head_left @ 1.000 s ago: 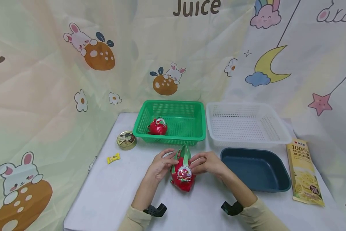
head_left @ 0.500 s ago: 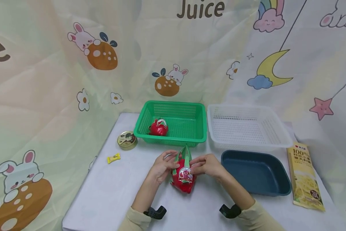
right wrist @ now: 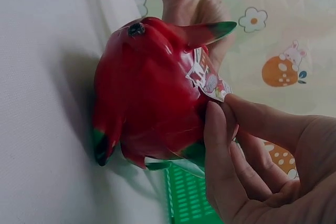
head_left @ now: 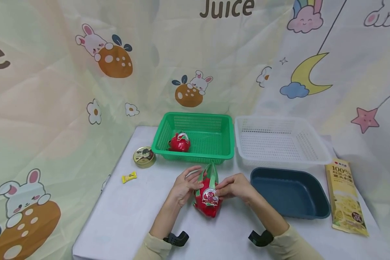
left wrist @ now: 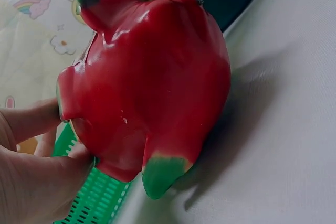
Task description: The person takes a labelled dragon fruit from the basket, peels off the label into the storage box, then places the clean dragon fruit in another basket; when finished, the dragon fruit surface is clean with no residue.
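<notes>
A red dragon fruit with green leafy tips is held between both hands over the white tablecloth, leaves pointing away. My left hand grips its left side near the leaves; in the left wrist view the thumb and fingers press against the red skin. A round printed sticker faces up on the fruit. My right hand pinches the sticker's right edge between thumb and forefinger, which shows closely in the right wrist view, where the sticker slants off the skin toward the fingertips.
Behind the hands stands a green basket with another dragon fruit in it. A white basket, dark blue tray and yellow pasta packet lie right. A round tin and small yellow packet sit left.
My right thumb and fingers have drawn together at the sticker's edge. The left hand and the fruit stay nearly in place, and the head view has shifted slightly.
</notes>
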`<state>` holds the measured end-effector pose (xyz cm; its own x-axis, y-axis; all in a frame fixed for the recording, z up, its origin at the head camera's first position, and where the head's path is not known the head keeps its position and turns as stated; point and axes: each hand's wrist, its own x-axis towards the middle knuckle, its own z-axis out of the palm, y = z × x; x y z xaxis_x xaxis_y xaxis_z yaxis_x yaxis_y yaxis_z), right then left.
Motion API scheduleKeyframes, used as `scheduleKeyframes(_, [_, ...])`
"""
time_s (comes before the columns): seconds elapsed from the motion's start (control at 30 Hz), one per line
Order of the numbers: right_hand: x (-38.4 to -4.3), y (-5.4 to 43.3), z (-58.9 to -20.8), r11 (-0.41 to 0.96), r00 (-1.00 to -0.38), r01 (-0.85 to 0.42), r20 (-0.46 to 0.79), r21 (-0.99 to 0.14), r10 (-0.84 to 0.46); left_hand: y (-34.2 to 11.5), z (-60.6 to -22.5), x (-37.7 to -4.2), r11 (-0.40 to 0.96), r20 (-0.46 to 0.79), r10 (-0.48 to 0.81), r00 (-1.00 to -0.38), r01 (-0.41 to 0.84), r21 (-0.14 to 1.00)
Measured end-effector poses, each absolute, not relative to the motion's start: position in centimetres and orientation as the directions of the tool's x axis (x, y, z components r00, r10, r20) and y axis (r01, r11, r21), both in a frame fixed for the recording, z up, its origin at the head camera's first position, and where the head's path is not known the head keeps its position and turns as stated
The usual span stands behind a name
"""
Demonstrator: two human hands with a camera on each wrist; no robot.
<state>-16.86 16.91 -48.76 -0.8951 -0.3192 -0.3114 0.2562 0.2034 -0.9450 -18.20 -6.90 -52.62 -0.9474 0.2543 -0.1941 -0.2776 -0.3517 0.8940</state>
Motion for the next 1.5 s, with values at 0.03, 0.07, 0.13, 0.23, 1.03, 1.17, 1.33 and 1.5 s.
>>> scheduleKeyframes(0.03, [-16.8,16.9,-48.8,0.201,-0.893,0.261,-0.315,-0.944,-0.320,-6.9,-52.6,-18.2,-0.351,-0.194,0.256,-0.947,-0.278,0.894])
scheduleKeyframes(0.07, [-16.8,17.0,-48.8,0.199,-0.893,0.262,-0.315,-0.944,-0.322,-6.9,-52.6,-18.2,-0.348,-0.190,0.257,-0.948,-0.274,0.897])
scheduleKeyframes(0.13, [-16.7,17.0,-48.8,0.199,-0.894,0.261,-0.314,-0.945,-0.319,-7.0,-52.6,-18.2,-0.340,-0.189,0.254,-0.949,-0.270,0.901])
scheduleKeyframes(0.23, [-16.5,17.0,-48.7,0.201,-0.902,0.253,-0.306,-0.947,-0.306,-7.1,-52.6,-18.2,-0.329,-0.195,0.237,-0.952,-0.267,0.906])
scheduleKeyframes(1.03, [-15.9,17.1,-48.4,0.243,-0.898,0.124,-0.213,-0.962,-0.385,-6.9,-52.8,-18.1,-0.361,-0.173,0.246,-0.954,-0.256,0.897])
scheduleKeyframes(1.17, [-16.2,17.1,-48.6,0.237,-0.893,0.141,-0.227,-0.961,-0.388,-6.9,-52.9,-18.1,-0.360,-0.156,0.262,-0.952,-0.246,0.900])
scheduleKeyframes(1.33, [-16.4,17.3,-49.0,0.218,-0.880,0.161,-0.240,-0.963,-0.410,-6.9,-53.0,-18.0,-0.355,-0.146,0.265,-0.953,-0.238,0.904])
scheduleKeyframes(1.5, [-16.5,17.5,-49.1,0.184,-0.872,0.178,-0.242,-0.967,-0.426,-6.9,-53.3,-18.1,-0.361,-0.139,0.274,-0.952,-0.236,0.902])
